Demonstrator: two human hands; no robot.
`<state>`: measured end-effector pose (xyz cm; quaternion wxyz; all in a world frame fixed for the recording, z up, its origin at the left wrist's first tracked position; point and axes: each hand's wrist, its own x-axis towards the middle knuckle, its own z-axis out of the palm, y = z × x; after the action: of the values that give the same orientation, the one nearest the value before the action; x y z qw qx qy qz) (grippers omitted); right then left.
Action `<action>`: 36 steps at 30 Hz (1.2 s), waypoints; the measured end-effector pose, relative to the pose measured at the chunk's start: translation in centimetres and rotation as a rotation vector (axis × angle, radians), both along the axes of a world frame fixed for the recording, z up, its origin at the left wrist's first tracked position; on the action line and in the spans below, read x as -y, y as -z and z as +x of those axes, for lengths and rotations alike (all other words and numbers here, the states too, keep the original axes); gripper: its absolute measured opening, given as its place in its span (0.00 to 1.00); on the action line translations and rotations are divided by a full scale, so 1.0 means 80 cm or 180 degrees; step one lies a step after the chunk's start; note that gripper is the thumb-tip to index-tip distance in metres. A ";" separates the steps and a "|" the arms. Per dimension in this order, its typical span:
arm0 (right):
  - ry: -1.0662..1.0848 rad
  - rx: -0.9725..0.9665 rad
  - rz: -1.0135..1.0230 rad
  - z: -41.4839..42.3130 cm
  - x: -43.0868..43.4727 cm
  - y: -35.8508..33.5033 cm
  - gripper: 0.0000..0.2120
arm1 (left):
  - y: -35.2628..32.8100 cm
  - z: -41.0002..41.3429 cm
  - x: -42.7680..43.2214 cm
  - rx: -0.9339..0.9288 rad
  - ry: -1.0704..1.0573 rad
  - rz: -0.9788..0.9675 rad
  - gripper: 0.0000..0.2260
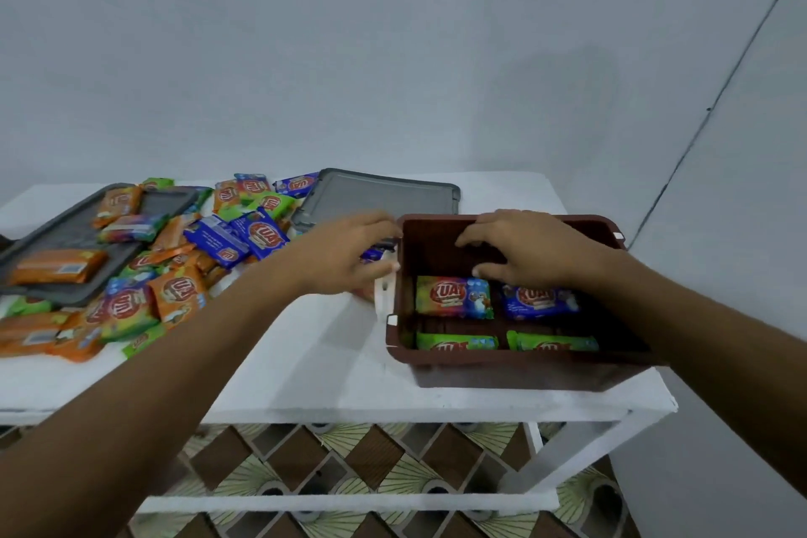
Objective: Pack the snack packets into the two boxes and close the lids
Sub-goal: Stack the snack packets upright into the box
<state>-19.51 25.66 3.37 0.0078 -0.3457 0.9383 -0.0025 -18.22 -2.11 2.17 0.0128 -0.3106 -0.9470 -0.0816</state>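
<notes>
While both hands work at the brown box [515, 371], four snack packets [454, 297] lie flat on its floor.
Right hand [528, 249] hangs inside the box, fingers spread and released, gripping nothing. Left hand [349, 251] sits at the box's left wall; its grip cannot be determined. Loose packets [174, 275] are heaped at the left of the white table [305, 363], some on one grey lid [163, 201]; a second grey lid [375, 197] lies behind the box.

brown box [515, 371], grey lid [375, 197], white table [305, 363]
</notes>
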 end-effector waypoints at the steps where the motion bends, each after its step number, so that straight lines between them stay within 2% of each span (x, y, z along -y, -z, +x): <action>1: 0.0034 -0.0065 -0.0145 0.002 0.015 -0.005 0.19 | 0.009 -0.004 0.024 -0.0040 -0.0172 0.0023 0.19; 3: 0.0099 -0.0158 -0.0347 0.005 0.045 -0.016 0.15 | 0.032 -0.013 0.065 0.0034 -0.0610 -0.0189 0.19; 6: 0.0088 -0.0232 -0.0504 0.009 0.090 -0.027 0.10 | 0.072 -0.024 0.102 0.0494 -0.1029 -0.0586 0.25; 9: 0.0005 -0.0201 -0.0412 0.012 0.135 -0.028 0.09 | 0.112 -0.025 0.113 0.0505 -0.1083 -0.0399 0.28; 12: -0.0079 -0.0165 -0.0056 0.016 0.178 -0.023 0.08 | 0.128 -0.021 0.119 0.0065 -0.0954 -0.0110 0.22; 14: -0.0021 -0.0129 0.0306 0.018 0.209 -0.015 0.09 | 0.126 -0.019 0.130 0.0068 -0.0859 0.0016 0.21; 16: 0.0067 -0.0124 0.0711 0.018 0.236 -0.004 0.07 | 0.124 -0.020 0.143 0.0271 -0.0853 0.0145 0.27; 19: 0.0255 -0.0063 0.1119 0.013 0.263 0.011 0.07 | 0.115 -0.021 0.159 0.0895 -0.1134 0.0290 0.39; 21: 0.0401 0.0020 0.1218 0.007 0.277 0.021 0.10 | 0.106 -0.016 0.169 0.0963 -0.1202 0.0237 0.40; 23: 0.0564 0.0114 0.1256 0.001 0.286 0.031 0.13 | 0.098 -0.012 0.179 0.0755 -0.1145 0.0183 0.38; 27: 0.0745 0.0326 0.1370 -0.017 0.293 0.058 0.23 | 0.083 -0.014 0.208 0.0901 -0.1406 0.0784 0.39; 31: 0.0765 0.0448 0.1229 -0.026 0.300 0.071 0.32 | 0.062 -0.012 0.228 0.1353 -0.1790 0.1847 0.37; 34: 0.0747 0.0347 0.1166 -0.026 0.305 0.072 0.29 | 0.055 -0.015 0.239 0.1721 -0.1940 0.2764 0.27; 36: 0.0738 0.0275 0.1062 -0.023 0.305 0.068 0.21 | 0.052 -0.018 0.241 0.1801 -0.1952 0.3089 0.30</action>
<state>-21.35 1.24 -2.08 0.1048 -0.2289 0.9580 0.1373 -19.69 -21.40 -1.95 -0.0757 0.0492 -0.8149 -0.5725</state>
